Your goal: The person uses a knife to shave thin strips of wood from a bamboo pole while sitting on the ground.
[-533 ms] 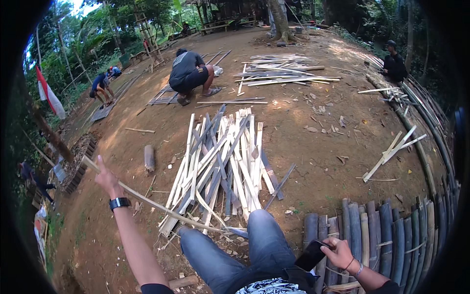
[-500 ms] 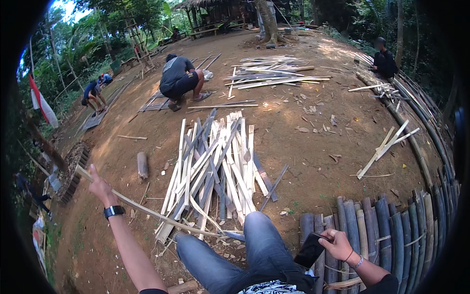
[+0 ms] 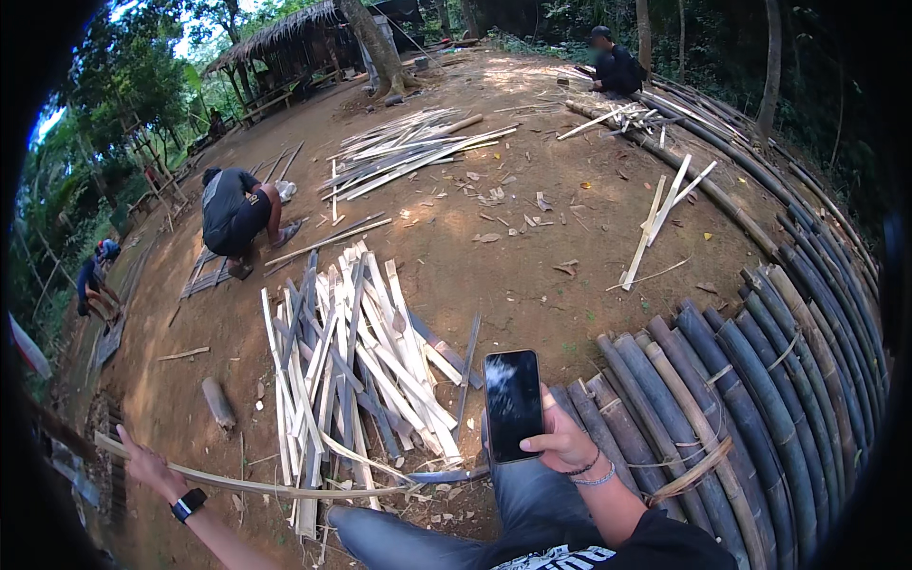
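A black smartphone (image 3: 513, 407) with a dark, reflecting screen stands up in my right hand (image 3: 559, 432), fingers wrapped around its right edge. My left hand (image 3: 150, 471), far to the left, grips a long, slightly bent bamboo strip (image 3: 275, 488) near its outer end. One finger points up along it. The strip's other end runs over my left thigh to the foot of a loose pile of split bamboo slats (image 3: 353, 332), pale and dark, on the ground ahead of my knees.
Bamboo poles (image 3: 703, 380) lie side by side at right. A second slat pile (image 3: 408, 152) lies farther off. One person (image 3: 233, 214) bends over slats, another (image 3: 98, 280) stoops at far left, a third (image 3: 619, 71) sits at the back right. A short log (image 3: 218, 401) rests on the soil.
My right hand has raised the smartphone from beside my lap to above my right thigh. My view has swung right. The left hand keeps its hold on the bamboo strip.
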Demonstrator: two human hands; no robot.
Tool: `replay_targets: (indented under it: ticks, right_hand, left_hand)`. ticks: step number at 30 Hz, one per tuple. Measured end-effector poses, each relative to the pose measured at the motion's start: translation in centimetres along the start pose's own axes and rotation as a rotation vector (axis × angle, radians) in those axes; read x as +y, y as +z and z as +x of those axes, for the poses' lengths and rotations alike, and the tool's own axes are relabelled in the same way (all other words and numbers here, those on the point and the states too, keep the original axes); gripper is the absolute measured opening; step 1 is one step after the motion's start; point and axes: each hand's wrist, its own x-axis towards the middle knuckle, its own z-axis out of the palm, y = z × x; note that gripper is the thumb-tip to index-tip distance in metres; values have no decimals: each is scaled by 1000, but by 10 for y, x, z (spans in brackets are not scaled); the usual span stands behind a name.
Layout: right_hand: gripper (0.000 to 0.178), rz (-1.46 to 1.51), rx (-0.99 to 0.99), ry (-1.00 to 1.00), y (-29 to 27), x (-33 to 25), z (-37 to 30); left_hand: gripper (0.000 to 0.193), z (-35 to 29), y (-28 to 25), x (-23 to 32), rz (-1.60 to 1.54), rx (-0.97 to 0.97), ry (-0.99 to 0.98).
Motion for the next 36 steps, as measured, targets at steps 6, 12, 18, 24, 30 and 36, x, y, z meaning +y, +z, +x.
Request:
replay_targets:
  ticks: [6, 12, 18, 24, 30, 36]
  right_hand:
    - [61, -108, 210, -59, 27, 14, 15]
    - [60, -147, 167, -28, 37, 19, 13]
    - [60, -191, 51, -70, 47, 16, 14]
    - [75, -208, 66, -30, 41, 10, 6]
    - [78, -594, 73, -13, 24, 21, -2]
    - [95, -920, 26, 363, -33, 45, -57]
  left_hand:
    - [53, -8, -3, 7, -49, -43, 39]
    - [52, -22, -3, 14, -69, -66, 45]
    - [53, -25, -11, 26, -48, -36, 46]
    - [39, -28, -7, 18, -57, -80, 42]
    - [53, -31, -8, 25, -45, -72, 44]
    - [54, -38, 6, 25, -69, -70, 71]
